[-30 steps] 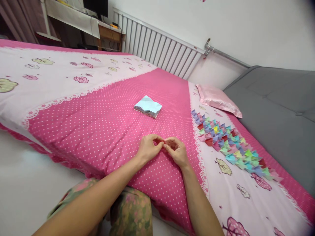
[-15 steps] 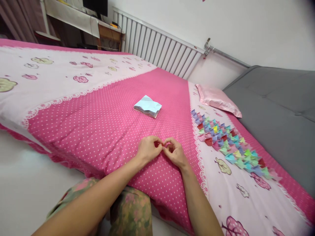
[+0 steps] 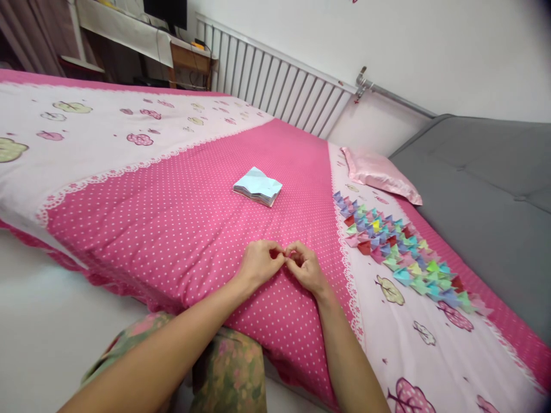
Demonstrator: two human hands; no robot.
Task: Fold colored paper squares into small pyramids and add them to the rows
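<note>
My left hand (image 3: 260, 263) and my right hand (image 3: 306, 268) meet fingertip to fingertip above the near edge of the pink dotted bedspread (image 3: 181, 229). Both are closed in a pinch, thumbs against forefingers. Whatever is between the fingertips is too small or too hidden to make out. Beyond the hands lies a stack of pale blue square paper (image 3: 258, 184), its top sheet creased. To the right, several rows of small folded paper boats (image 3: 394, 252) in many colours stand on the white strip of the bedspread.
A pink satin pillow (image 3: 381, 175) lies by the grey padded headboard (image 3: 482, 183). At the back are a white radiator (image 3: 275, 74) and a desk (image 3: 189, 54) with a monitor (image 3: 167, 11). My knees in flowered trousers (image 3: 230, 370) are against the bed's near side.
Both hands keep the same pinch, with hardly any movement. The whole view has shifted very slightly; the paper stack and the folded boats stay in place.
</note>
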